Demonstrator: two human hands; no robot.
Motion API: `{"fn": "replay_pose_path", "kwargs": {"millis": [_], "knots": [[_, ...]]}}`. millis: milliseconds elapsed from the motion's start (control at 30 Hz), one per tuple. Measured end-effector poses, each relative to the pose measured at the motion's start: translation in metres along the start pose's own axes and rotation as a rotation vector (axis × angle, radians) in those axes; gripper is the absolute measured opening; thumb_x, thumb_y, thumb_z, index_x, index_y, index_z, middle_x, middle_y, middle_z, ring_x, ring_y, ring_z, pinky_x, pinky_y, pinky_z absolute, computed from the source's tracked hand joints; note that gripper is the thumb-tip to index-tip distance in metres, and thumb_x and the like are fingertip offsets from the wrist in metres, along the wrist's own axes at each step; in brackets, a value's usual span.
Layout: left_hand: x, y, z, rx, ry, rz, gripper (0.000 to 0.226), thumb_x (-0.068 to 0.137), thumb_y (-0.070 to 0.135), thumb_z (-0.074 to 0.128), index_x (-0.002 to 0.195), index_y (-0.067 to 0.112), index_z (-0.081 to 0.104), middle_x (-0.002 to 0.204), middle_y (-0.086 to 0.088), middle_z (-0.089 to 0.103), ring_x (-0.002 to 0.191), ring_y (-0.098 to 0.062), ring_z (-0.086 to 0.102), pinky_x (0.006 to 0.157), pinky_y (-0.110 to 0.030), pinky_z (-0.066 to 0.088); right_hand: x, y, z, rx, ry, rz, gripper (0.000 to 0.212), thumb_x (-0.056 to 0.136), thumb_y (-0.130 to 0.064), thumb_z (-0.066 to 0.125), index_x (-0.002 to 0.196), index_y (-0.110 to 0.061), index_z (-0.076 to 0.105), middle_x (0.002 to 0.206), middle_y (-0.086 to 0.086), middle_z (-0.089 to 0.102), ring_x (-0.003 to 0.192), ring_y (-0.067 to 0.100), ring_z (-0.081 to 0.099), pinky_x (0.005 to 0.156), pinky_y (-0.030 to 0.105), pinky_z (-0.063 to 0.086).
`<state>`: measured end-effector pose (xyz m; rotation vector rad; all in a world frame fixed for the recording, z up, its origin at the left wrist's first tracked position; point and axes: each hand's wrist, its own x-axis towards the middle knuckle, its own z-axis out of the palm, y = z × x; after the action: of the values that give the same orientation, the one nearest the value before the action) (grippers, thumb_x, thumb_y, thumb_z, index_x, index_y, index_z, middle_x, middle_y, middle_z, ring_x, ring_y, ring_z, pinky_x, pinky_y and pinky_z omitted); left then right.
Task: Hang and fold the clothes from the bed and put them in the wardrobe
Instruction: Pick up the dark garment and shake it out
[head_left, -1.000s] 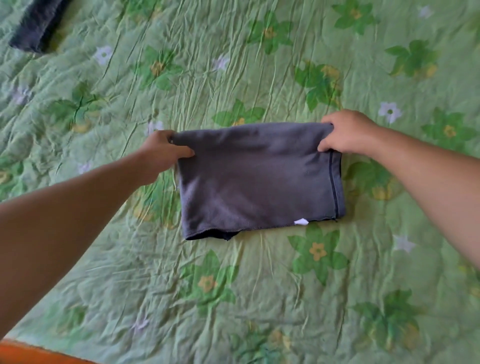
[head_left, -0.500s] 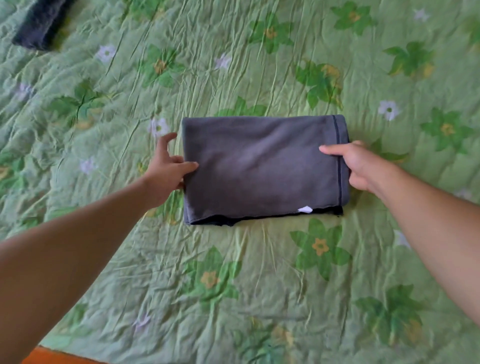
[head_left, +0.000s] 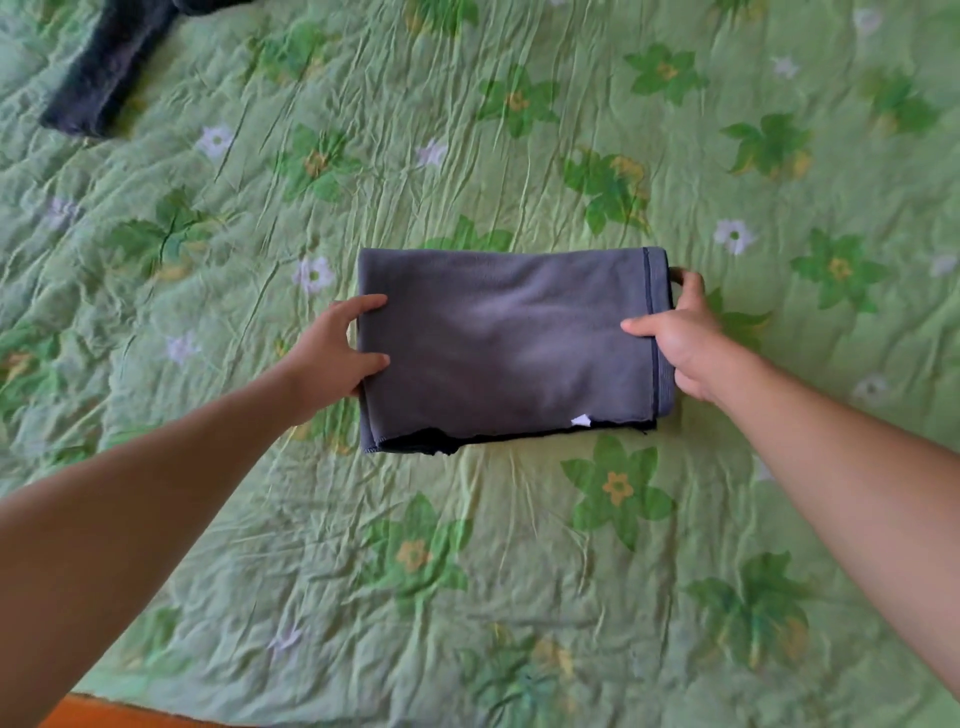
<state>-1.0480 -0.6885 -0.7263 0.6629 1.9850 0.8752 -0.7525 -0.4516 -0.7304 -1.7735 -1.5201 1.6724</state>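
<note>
Currently, the folded grey garment (head_left: 509, 343) lies flat at the middle of the bed (head_left: 519, 571), on the green flowered cover. It forms a compact rectangle, with a small white tag (head_left: 581, 421) showing at its near edge.

The left hand (head_left: 332, 353) grips the left edge. Its thumb and one finger lie on top, spread apart, and the remaining fingers are hidden beside or under the cloth. The right hand (head_left: 680, 343) grips the right, seamed edge — thumb on top, the other fingers curled round the side, their tips mostly out of sight.

Folding of this item appears complete. The step in hand is judged to be the pick-up for transfer to the wardrobe, which is not in view. The next move calls for an even lift from both edges, keeping the stack level so the layers do not slide open at the near edge.

A dark garment (head_left: 104, 73) lies at the far left of the bed — not yet folded, by its look.
</note>
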Motion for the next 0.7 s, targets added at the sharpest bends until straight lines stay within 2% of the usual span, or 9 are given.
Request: {"fn": "replay_pose_path", "kwargs": {"millis": [67,100,167,233,333,433,533,567,700], "knots": [[-0.011,0.012,-0.007,0.074,-0.008,0.051,0.069,0.086,-0.003,0.07,0.143,0.031,0.05,0.137,0.002,0.043,0.097,-0.029,0.065,0.065,-0.041,0.061,-0.021,-0.008,-0.003,-0.061,0.006,-0.107,0.101,0.081,0.01,0.07,0.151,-0.046,0.024,0.156,-0.004,0.036,0.128,0.013,0.047,0.097,0.037,0.049],[-0.019,0.02,-0.012,0.118,-0.014,0.079,0.07,0.086,-0.003,0.071,0.144,0.029,0.049,0.138,0.001,0.042,0.096,-0.03,0.065,0.07,-0.043,0.06,-0.034,-0.012,-0.005,-0.083,-0.008,-0.143,0.103,0.081,0.012,0.069,0.152,-0.047,0.024,0.157,-0.006,0.034,0.131,0.012,0.045,0.099,0.034,0.047],[-0.038,0.037,-0.023,0.187,-0.027,0.112,0.07,0.085,-0.002,0.072,0.145,0.026,0.049,0.139,0.001,0.041,0.088,-0.028,0.065,0.075,-0.041,0.055,-0.062,-0.022,-0.012,-0.107,-0.025,-0.168,0.091,0.081,0.012,0.069,0.147,-0.043,0.038,0.15,-0.003,0.045,0.126,0.015,0.052,0.096,0.031,0.049],[-0.06,0.054,-0.035,0.222,-0.037,0.121,0.07,0.085,-0.001,0.072,0.145,0.025,0.049,0.138,0.002,0.041,0.082,-0.025,0.062,0.075,-0.038,0.052,-0.095,-0.034,-0.019,-0.088,0.003,-0.159,0.075,0.081,0.01,0.069,0.134,-0.04,0.049,0.134,0.0,0.057,0.111,0.018,0.061,0.08,0.027,0.052],[-0.095,0.081,-0.054,0.235,-0.061,0.145,0.07,0.085,-0.001,0.071,0.146,0.025,0.048,0.138,0.005,0.04,0.077,-0.024,0.064,0.07,-0.033,0.05,-0.146,-0.054,-0.032,-0.053,0.063,-0.154,0.067,0.082,0.006,0.071,0.124,-0.041,0.051,0.123,-0.001,0.062,0.097,0.009,0.063,0.066,0.022,0.048],[-0.129,0.115,-0.07,0.299,-0.116,0.216,0.071,0.085,0.003,0.071,0.148,0.024,0.045,0.14,0.004,0.038,0.088,-0.024,0.063,0.077,-0.033,0.051,-0.204,-0.076,-0.046,-0.076,0.131,-0.188,0.064,0.081,0.003,0.072,0.125,-0.039,0.051,0.123,-0.002,0.062,0.101,0.014,0.063,0.073,0.025,0.049],[-0.166,0.157,-0.084,0.453,-0.203,0.31,0.077,0.082,0.008,0.071,0.151,0.021,0.039,0.143,-0.001,0.035,0.112,-0.026,0.054,0.096,-0.038,0.048,-0.27,-0.097,-0.063,-0.133,0.223,-0.205,0.062,0.081,0.0,0.073,0.13,-0.03,0.052,0.126,0.0,0.061,0.109,0.021,0.061,0.091,0.035,0.05],[-0.179,0.172,-0.087,0.491,-0.227,0.333,0.079,0.081,0.01,0.071,0.152,0.02,0.038,0.145,-0.003,0.034,0.117,-0.025,0.051,0.1,-0.038,0.046,-0.293,-0.103,-0.07,-0.142,0.251,-0.203,0.061,0.081,0.0,0.074,0.13,-0.029,0.052,0.126,0.002,0.062,0.108,0.022,0.061,0.092,0.037,0.05],[-0.236,0.232,-0.095,0.597,-0.307,0.436,0.079,0.081,0.015,0.071,0.153,0.019,0.037,0.146,-0.006,0.035,0.126,-0.027,0.047,0.102,-0.036,0.043,-0.385,-0.121,-0.099,-0.154,0.38,-0.178,0.057,0.081,-0.006,0.075,0.124,-0.032,0.051,0.119,0.002,0.061,0.093,0.019,0.06,0.066,0.026,0.045]]}}
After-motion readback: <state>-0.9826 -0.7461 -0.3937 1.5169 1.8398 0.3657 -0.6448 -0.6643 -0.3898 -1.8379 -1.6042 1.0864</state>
